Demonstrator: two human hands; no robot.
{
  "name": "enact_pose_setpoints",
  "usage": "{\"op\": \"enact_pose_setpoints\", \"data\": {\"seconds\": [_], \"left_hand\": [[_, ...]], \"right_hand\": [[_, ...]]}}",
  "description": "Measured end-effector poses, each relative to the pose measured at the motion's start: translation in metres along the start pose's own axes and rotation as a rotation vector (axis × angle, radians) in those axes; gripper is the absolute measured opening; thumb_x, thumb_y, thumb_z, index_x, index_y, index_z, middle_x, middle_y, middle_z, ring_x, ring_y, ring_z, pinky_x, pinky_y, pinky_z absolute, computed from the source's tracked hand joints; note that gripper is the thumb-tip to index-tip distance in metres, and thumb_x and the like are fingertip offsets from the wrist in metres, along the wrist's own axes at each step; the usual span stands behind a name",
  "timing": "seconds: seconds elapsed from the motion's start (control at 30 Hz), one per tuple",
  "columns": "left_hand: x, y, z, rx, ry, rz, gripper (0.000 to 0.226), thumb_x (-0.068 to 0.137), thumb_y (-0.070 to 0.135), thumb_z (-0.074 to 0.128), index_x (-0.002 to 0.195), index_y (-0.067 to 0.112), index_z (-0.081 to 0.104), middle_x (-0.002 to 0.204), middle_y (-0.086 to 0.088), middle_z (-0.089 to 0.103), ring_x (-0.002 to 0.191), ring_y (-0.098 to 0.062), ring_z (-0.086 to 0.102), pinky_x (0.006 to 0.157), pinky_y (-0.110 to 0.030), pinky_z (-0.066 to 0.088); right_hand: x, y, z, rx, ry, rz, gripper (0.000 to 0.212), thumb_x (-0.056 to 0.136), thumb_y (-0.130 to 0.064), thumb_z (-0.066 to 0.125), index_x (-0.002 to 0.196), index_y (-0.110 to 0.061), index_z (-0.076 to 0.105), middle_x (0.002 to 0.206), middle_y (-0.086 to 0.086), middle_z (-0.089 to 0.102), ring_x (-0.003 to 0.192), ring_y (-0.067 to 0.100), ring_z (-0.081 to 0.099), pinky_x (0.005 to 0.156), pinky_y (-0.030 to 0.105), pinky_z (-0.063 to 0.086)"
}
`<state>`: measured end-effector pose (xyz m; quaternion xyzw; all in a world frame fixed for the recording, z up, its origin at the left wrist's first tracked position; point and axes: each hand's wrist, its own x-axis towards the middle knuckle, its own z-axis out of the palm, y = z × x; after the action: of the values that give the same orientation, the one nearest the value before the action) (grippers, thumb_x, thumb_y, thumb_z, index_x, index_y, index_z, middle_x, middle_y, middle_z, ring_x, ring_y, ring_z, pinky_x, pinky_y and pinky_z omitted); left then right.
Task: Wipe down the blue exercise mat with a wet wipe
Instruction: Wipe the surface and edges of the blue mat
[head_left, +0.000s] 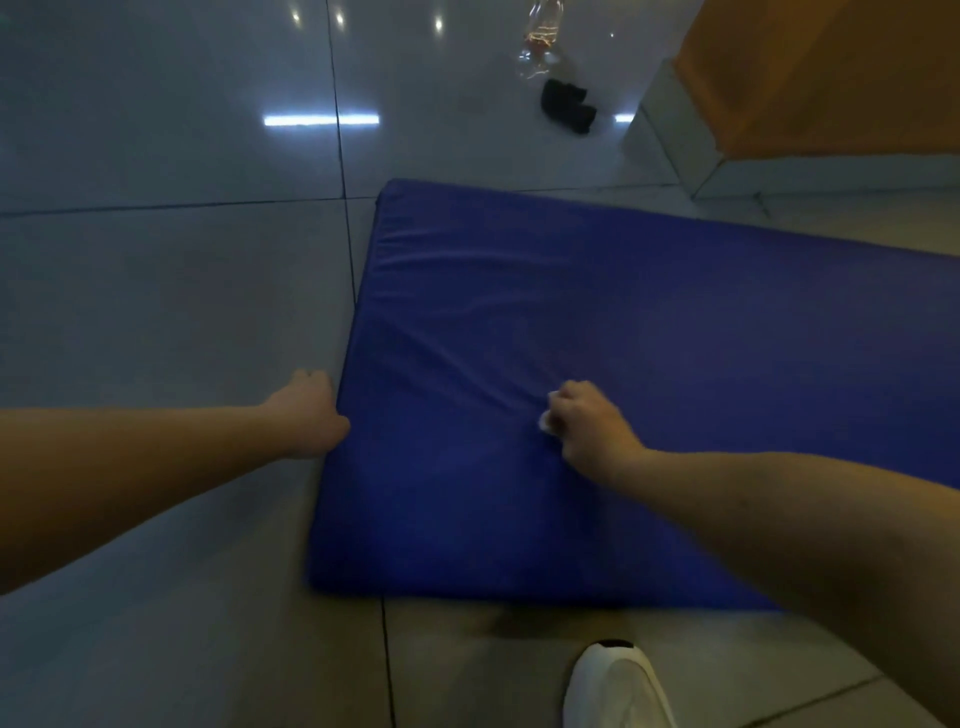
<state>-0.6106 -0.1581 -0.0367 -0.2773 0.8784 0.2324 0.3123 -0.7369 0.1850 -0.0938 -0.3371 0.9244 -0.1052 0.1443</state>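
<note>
Mat, blue, lies flat on tiled floor, its near-left corner towards the person, its right end running out of frame. Cover is slack, with creases fanning from the wiping spot towards the far-left corner.

Right hand sits on the mat well in from the left edge, fingers curled tight round a small wadded white wipe. Only a sliver of wipe shows past the knuckles.

Left hand is set against the mat's left edge, thumb just onto the top. Fingers are turned away, so I cannot tell whether it grips the edge or merely braces it.

White shoe stands just off the near edge. A clear bottle and a dark bundle lie on the floor well beyond the far end.

Judgement, step in hand: wiping the left-hand portion.
- The wad touches little of the cover; opened flatter under the palm it would clean more per pass.
- Slack cover bunches ahead of a push, so stroke away from the anchored edge to draw it taut.
- Use overlapping straight lanes, near edge to far.
- Most of the surface looks undone, though wetness can't be read in this light.
</note>
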Motion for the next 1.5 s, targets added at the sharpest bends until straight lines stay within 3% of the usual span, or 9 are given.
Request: {"op": "enact_pose_setpoints", "data": {"seconds": [0.1, 0.2, 0.47, 0.57, 0.83, 1.1, 1.27, 1.37, 1.5], "left_hand": [[0.001, 0.010, 0.005, 0.027, 0.021, 0.060, 0.049, 0.097, 0.027, 0.055, 0.139, 0.007, 0.040, 0.141, -0.013, 0.036, 0.106, -0.024, 0.051, 0.094, -0.036, 0.047], [0.001, 0.018, 0.012, 0.058, -0.020, 0.068, 0.052, 0.097, 0.030, 0.056, 0.141, 0.008, 0.039, 0.144, -0.013, 0.032, 0.110, -0.025, 0.049, 0.100, -0.038, 0.048], [0.001, 0.016, 0.011, 0.100, -0.053, 0.078, 0.056, 0.097, 0.036, 0.055, 0.145, 0.010, 0.039, 0.147, -0.013, 0.028, 0.123, -0.029, 0.048, 0.107, -0.041, 0.045], [-0.001, 0.016, 0.012, 0.108, -0.063, 0.076, 0.058, 0.097, 0.036, 0.054, 0.147, 0.011, 0.038, 0.150, -0.012, 0.026, 0.127, -0.030, 0.046, 0.109, -0.039, 0.043], [-0.004, 0.015, 0.014, 0.178, -0.076, 0.095, 0.061, 0.096, 0.038, 0.056, 0.147, 0.011, 0.038, 0.150, -0.011, 0.024, 0.132, -0.031, 0.041, 0.113, -0.042, 0.040], [-0.001, 0.023, 0.019, 0.220, -0.067, 0.087, 0.060, 0.096, 0.040, 0.053, 0.146, 0.010, 0.038, 0.150, -0.014, 0.025, 0.132, -0.033, 0.038, 0.113, -0.043, 0.039], [-0.001, 0.031, 0.020, 0.255, -0.070, 0.076, 0.062, 0.096, 0.042, 0.052, 0.148, 0.012, 0.035, 0.150, -0.015, 0.024, 0.134, -0.034, 0.036, 0.113, -0.043, 0.037], [-0.002, 0.031, 0.020, 0.273, -0.081, 0.064, 0.062, 0.096, 0.041, 0.052, 0.147, 0.012, 0.035, 0.150, -0.015, 0.025, 0.133, -0.034, 0.036, 0.113, -0.045, 0.038], [-0.001, 0.031, 0.019, 0.277, -0.086, 0.061, 0.063, 0.096, 0.041, 0.053, 0.148, 0.012, 0.034, 0.152, -0.016, 0.022, 0.135, -0.035, 0.035, 0.114, -0.044, 0.037]], "right_hand": [[-0.011, 0.032, -0.005, -0.022, 0.067, 0.266, 0.028, 0.093, -0.003, 0.056, 0.075, -0.018, 0.041, 0.090, 0.000, 0.040, 0.093, 0.027, 0.040, 0.076, 0.036, 0.034], [-0.010, -0.009, 0.008, 0.130, 0.079, 0.249, 0.023, 0.094, -0.003, 0.055, 0.077, -0.018, 0.049, 0.092, -0.001, 0.044, 0.091, 0.021, 0.037, 0.078, 0.032, 0.032], [-0.062, -0.093, 0.027, 0.201, -0.444, -0.578, 0.021, 0.095, -0.012, 0.060, 0.111, -0.027, 0.058, 0.133, -0.002, 0.045, 0.120, 0.017, 0.040, 0.098, 0.034, 0.045], [-0.029, -0.070, 0.013, 0.119, -0.404, -0.770, 0.038, 0.086, -0.002, 0.068, 0.108, -0.027, 0.051, 0.121, 0.009, 0.055, 0.109, 0.031, 0.052, 0.087, 0.042, 0.051], [0.044, -0.010, 0.001, 0.066, 0.136, 0.047, 0.023, 0.088, 0.006, 0.054, 0.086, -0.017, 0.050, 0.098, 0.001, 0.049, 0.098, 0.025, 0.037, 0.087, 0.041, 0.043], [-0.074, -0.052, 0.023, 0.203, -0.191, -0.399, 0.036, 0.091, -0.005, 0.060, 0.092, -0.037, 0.044, 0.117, -0.009, 0.047, 0.104, 0.011, 0.037, 0.088, 0.027, 0.041], [-0.053, -0.037, 0.026, 0.131, -0.212, -0.569, 0.029, 0.093, -0.005, 0.064, 0.098, -0.031, 0.053, 0.116, -0.001, 0.051, 0.104, 0.019, 0.046, 0.088, 0.036, 0.048], [-0.014, -0.020, 0.027, 0.112, 0.021, -0.364, 0.024, 0.086, 0.006, 0.065, 0.089, -0.017, 0.059, 0.097, 0.004, 0.052, 0.087, 0.022, 0.040, 0.075, 0.042, 0.047], [0.033, -0.012, 0.024, 0.106, 0.190, 0.009, 0.015, 0.095, 0.001, 0.058, 0.093, -0.014, 0.064, 0.103, -0.006, 0.043, 0.102, 0.021, 0.039, 0.094, 0.042, 0.050]]}}
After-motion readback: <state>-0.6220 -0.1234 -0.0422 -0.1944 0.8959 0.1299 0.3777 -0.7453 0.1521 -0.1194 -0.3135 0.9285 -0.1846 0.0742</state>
